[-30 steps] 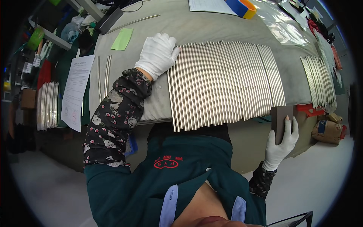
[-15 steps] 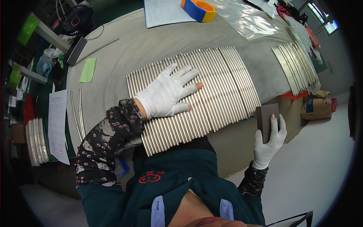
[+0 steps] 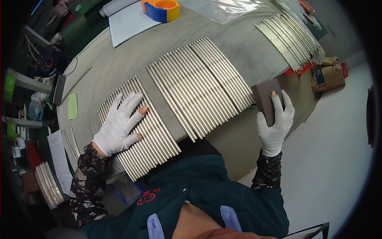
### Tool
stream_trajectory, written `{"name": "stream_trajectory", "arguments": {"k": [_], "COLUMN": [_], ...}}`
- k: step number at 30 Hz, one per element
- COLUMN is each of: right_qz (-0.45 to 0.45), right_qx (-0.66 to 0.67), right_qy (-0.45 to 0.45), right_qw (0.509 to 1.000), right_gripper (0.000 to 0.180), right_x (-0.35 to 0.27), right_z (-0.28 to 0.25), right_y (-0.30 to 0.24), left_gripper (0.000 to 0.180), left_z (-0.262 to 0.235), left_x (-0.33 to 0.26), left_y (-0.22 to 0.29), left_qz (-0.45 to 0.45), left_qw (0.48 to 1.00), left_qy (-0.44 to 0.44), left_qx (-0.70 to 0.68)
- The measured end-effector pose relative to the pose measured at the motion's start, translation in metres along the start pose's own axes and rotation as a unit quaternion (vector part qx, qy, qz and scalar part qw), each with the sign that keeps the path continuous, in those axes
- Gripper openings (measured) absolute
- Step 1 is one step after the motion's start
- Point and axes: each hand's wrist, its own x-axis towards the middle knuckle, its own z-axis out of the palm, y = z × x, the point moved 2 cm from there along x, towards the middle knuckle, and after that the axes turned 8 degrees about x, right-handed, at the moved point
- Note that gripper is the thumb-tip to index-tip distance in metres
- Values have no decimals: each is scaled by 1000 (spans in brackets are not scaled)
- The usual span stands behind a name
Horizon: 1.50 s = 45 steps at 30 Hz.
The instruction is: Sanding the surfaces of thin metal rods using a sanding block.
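Note:
Thin shiny metal rods lie side by side on the grey table, parted into two groups. Over the left group of rods (image 3: 153, 139) my left hand (image 3: 119, 125) rests palm down, gloved in white with fingers spread and two fingertips bare. The right group of rods (image 3: 199, 87) lies beside it, across a gap of bare tabletop, and has a narrow dark slit between some of its rods. Past the table's near right edge, my gloved right hand (image 3: 277, 123) grips a dark grey rectangular block (image 3: 267, 97), which is close to the ends of the right group.
A bundle of rods (image 3: 290, 40) lies at the far right, near a brown sack (image 3: 329, 77). At the back are a blue and yellow tape dispenser (image 3: 161, 9), papers (image 3: 129, 24) and plastic film (image 3: 230, 8). Leftward lie a green note (image 3: 73, 106) and a printed sheet (image 3: 60, 159).
My left hand has moved left, and the rods under it have slid away from the others, opening a gap. My right hand still holds the block, now tilted more. The whole view has shifted.

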Motion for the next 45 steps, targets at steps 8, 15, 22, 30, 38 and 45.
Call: {"name": "stream_trajectory", "arguments": {"k": [8,15,22,30,38,45], "right_qz": [9,35,39,27,53,41], "right_qx": [-12,-45,-37,-34,-47,-22], "right_qy": [5,-11,-9,-2,-27,-34], "right_qw": [1000,998,998,999,997,998], "right_gripper": [60,61,63,61,63,64], "right_x": [-3,-12,-8,-7,-21,-15], "right_z": [-11,-21,-10,-18,-26,-15], "right_y": [-1,9,12,5,16,3], "left_gripper": [71,70,78,73,75,78], "left_z": [-11,7,-7,-7,7,-12], "left_x": [118,127,83,184,168,148], "left_y": [10,13,4,25,35,17], "left_qz": [97,98,94,150,123,96], "left_qw": [992,995,995,982,991,995], "left_qy": [76,5,-24,112,50,25], "left_qx": [-10,34,-7,2,26,3]}}
